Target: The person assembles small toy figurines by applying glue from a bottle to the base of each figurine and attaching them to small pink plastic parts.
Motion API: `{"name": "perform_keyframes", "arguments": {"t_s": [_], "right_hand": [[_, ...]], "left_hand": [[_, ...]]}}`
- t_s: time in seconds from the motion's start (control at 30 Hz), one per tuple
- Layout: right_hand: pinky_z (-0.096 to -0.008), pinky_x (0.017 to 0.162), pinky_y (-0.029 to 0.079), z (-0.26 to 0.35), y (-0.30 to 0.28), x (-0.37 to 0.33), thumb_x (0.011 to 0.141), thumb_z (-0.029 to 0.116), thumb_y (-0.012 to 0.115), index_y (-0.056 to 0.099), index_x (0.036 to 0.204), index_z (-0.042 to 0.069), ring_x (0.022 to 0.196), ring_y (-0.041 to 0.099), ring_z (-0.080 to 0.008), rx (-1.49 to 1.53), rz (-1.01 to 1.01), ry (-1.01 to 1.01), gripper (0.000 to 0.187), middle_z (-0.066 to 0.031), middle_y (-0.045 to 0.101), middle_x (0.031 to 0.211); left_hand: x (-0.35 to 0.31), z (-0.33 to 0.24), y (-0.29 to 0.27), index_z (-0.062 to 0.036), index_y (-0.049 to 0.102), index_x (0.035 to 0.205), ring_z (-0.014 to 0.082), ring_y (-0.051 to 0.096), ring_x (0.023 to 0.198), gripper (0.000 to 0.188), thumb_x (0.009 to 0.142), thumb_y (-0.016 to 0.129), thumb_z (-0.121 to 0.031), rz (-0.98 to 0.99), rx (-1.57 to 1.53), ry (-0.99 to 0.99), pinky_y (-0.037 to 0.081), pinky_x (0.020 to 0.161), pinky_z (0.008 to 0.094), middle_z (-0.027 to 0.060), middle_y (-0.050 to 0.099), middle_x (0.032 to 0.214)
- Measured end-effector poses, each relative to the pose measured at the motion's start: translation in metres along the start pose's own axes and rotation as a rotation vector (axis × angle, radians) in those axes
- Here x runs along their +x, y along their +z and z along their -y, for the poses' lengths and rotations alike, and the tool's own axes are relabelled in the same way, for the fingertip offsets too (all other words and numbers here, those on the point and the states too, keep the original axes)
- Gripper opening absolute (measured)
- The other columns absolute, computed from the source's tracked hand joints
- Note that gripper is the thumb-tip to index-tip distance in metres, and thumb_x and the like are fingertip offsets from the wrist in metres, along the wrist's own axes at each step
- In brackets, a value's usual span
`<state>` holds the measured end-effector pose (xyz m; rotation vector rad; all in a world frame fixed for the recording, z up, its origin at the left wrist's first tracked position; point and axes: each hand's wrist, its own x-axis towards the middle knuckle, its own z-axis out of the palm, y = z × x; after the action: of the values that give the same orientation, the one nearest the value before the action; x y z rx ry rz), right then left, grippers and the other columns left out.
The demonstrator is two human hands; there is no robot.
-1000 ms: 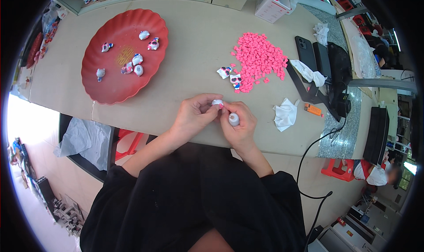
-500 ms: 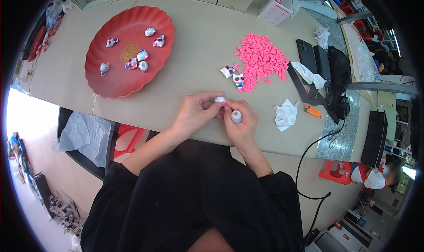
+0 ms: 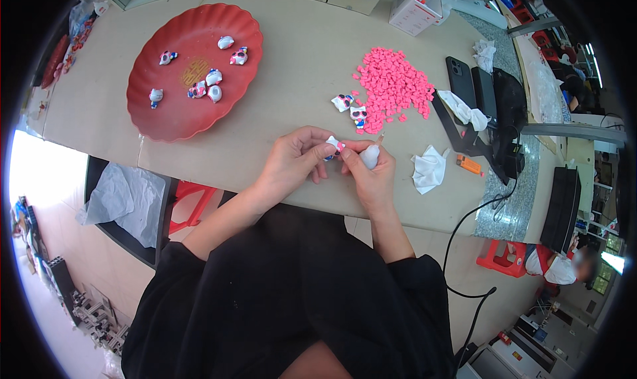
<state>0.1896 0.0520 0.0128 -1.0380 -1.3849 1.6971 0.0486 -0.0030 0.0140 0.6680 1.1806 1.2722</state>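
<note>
A single wide fisheye view looks steeply down from the person's head, close above the lap and the desk (image 3: 279,160); its edges bend, and the floor shows at both sides.

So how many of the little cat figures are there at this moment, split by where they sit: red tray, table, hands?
On the red tray: 6 cat figures
On the table by the pink pile: 2
In the left hand: 1, with the right hand holding a small white bottle to it
Total: 9
</note>
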Motion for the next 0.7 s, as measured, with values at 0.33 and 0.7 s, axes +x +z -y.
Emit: {"name": "perform_keyframes", "arguments": {"t_s": [0.33, 0.7], "right_hand": [[-0.0188, 0.048, 0.041, 0.008, -0.007, 0.004, 0.078, 0.005, 0.058, 0.059, 0.084, -0.004, 0.054, 0.050, -0.0071, 0.135, 0.108, 0.115, 0.011, -0.0058, 0.058, 0.069], [-0.0178, 0.053, 0.038, 0.000, 0.017, -0.008, 0.079, 0.005, 0.060, 0.060, 0.086, -0.001, 0.060, 0.048, -0.0042, -0.110, -0.140, -0.136, 0.009, -0.0014, 0.057, 0.072]], "left_hand": [[-0.003, 0.000, 0.002, 0.0032, 0.055, 0.102, 0.0059, 0.050, 0.052, 0.027, 0.086, 0.052, -0.018, -0.025, 0.088, 0.051, 0.041, 0.044, 0.0183, 0.0039, 0.059, 0.074], [0.000, 0.002, 0.006, 0.0036, 0.048, 0.108, 0.0080, 0.055, 0.070, 0.026, 0.082, 0.052, -0.003, -0.031, 0.063, 0.074, 0.047, 0.060, 0.0205, 0.0050, 0.057, 0.083]]}}
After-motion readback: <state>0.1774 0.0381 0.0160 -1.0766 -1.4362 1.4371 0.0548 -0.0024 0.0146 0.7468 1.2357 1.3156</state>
